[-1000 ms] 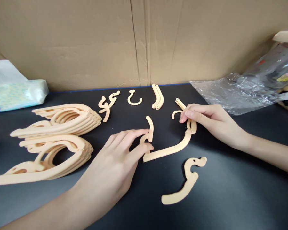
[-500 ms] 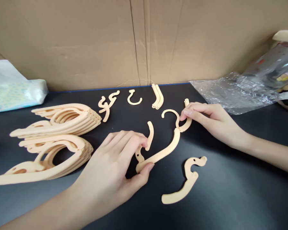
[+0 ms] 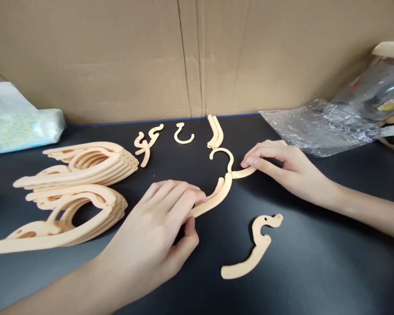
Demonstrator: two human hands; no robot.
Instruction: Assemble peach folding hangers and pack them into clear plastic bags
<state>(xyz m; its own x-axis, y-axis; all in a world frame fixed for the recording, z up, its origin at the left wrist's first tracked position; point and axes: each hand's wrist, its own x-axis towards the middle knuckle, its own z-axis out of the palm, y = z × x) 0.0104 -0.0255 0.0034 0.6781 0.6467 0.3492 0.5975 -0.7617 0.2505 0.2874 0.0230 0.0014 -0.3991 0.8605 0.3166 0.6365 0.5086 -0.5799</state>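
Observation:
A cream folding hanger (image 3: 215,200) lies spread on the black tabletop between my hands, its hook (image 3: 230,159) pointing up and left. Fingers of my left hand (image 3: 160,227) close on the left arm, covering its outer end. A slim curved piece rests along that arm's upper edge. My right hand (image 3: 284,165) pinches the tip of the shorter right arm (image 3: 243,173) between thumb and fingers. In front of the hanger is a loose jointed arm piece (image 3: 248,264), within reach of both hands and untouched.
Two stacks of folded hangers (image 3: 126,162) stand at left. Farther back are jointed pieces (image 3: 147,142), a loose hook (image 3: 184,141) and a bundle of curved arms (image 3: 216,131). Cardboard (image 3: 134,57) rises behind. A soft pack (image 3: 29,127) lies left, clear plastic (image 3: 315,124) right.
The hanger's hook and joint have shifted left. Its right arm has swung down outward, and the slim piece by my left hand has folded against the left arm.

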